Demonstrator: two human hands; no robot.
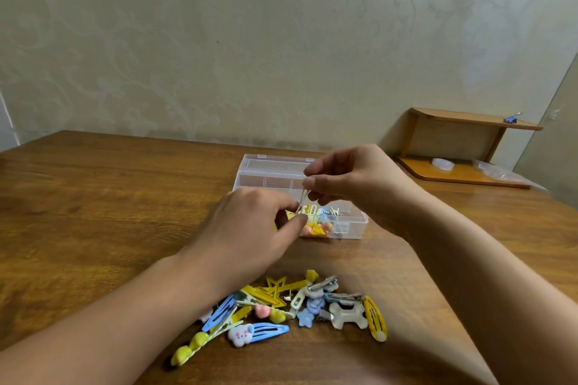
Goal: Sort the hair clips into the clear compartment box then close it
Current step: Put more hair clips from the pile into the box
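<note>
Loose hair clips (281, 309) wait nearest; both my left hand (253, 228) and right hand (353, 178) pinch one pale clip (302, 201), slanting over the clear box (350, 222).

Soft, even indoor light, moderately bright. The forearms cast faint shadows toward 6 o'clock on the table (93, 197). Wide-angle bending toward the edges; slight overall softness, no glare.

Clips (281, 309) before box (350, 222) — on table (93, 197)
</note>
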